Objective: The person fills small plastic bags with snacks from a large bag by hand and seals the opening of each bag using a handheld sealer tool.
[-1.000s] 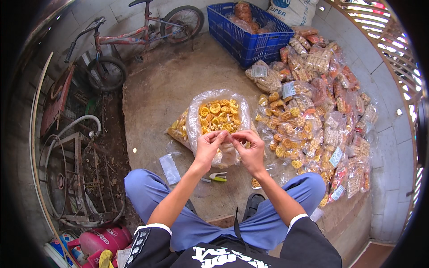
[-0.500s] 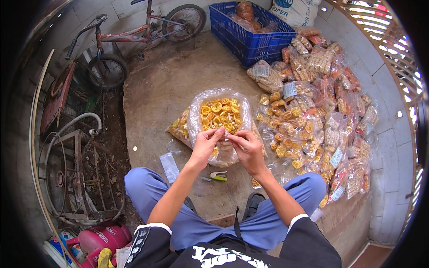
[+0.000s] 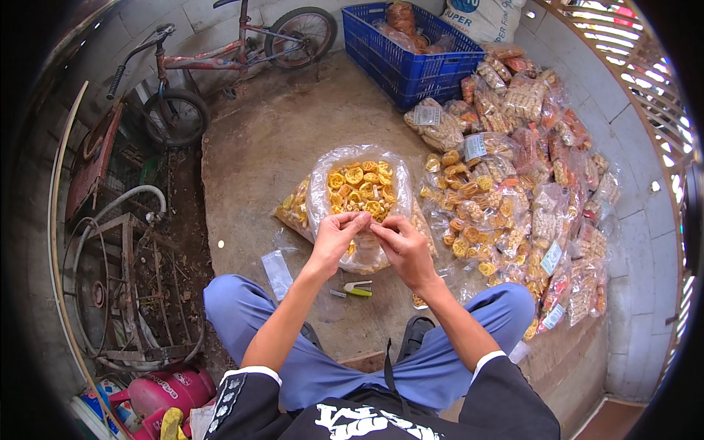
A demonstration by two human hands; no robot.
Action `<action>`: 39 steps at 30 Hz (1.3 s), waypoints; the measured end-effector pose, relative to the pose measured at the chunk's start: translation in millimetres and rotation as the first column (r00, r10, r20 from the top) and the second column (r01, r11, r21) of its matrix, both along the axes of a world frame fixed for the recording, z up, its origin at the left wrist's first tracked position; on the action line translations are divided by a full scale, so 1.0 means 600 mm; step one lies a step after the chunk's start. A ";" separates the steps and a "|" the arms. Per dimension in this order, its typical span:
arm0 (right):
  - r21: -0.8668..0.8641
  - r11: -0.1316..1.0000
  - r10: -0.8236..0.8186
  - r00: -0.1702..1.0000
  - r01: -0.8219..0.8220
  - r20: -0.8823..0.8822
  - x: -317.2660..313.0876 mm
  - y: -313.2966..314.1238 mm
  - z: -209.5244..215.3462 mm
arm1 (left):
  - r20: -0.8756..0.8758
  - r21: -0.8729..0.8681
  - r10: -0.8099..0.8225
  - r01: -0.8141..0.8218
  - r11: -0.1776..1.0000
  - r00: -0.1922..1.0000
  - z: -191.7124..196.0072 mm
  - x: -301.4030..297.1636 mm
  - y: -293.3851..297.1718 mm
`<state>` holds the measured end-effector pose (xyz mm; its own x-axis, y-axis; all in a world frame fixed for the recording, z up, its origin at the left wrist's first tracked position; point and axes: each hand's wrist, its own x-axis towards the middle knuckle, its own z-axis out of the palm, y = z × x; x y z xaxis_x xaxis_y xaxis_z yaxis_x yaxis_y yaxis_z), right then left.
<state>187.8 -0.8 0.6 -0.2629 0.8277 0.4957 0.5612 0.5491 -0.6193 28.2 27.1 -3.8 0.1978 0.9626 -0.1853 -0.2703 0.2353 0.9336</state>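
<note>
Over the near rim of a large clear plastic bag, my left hand and my right hand meet almost fingertip to fingertip. Both are closed in a pinch. What sits between the fingers is too small to make out, perhaps a bit of clear plastic. The bag stands open on the floor, filled with yellow wheel-shaped crackers. A green and white stapler lies on the floor below my hands, with a small grey piece beside it. To its left is a flat clear plastic sleeve.
Many filled snack packs are heaped along the right wall. A blue crate stands behind them, near a white sack. At the left are a small bicycle, a rusty metal frame and a pink gas cylinder.
My fingertips have drawn slightly closer together above the bag's near rim. Everything else stays where it was.
</note>
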 end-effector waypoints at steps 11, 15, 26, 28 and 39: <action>0.079 0.997 -0.005 1.000 0.005 -0.003 -0.003 0.001 0.005 | 0.009 0.039 0.081 -0.081 0.996 0.997 0.017 0.005 -0.009; -0.144 0.988 -0.085 0.970 0.053 -0.226 -0.003 0.006 0.002 | -0.041 0.146 0.060 -0.053 0.988 0.997 0.009 0.014 -0.011; -0.507 0.861 -0.175 0.911 -0.042 -0.373 -0.002 0.013 0.003 | -0.130 0.226 0.157 -0.125 0.966 0.979 -0.015 0.021 -0.017; -0.544 0.836 -0.192 0.890 -0.073 -0.414 -0.003 0.012 0.002 | -0.120 0.187 0.143 -0.119 0.975 0.982 -0.013 0.023 -0.017; -0.576 0.800 -0.325 0.685 -0.167 -0.651 0.000 0.015 -0.003 | -0.054 0.127 0.065 -0.058 0.990 0.996 0.001 0.030 -0.022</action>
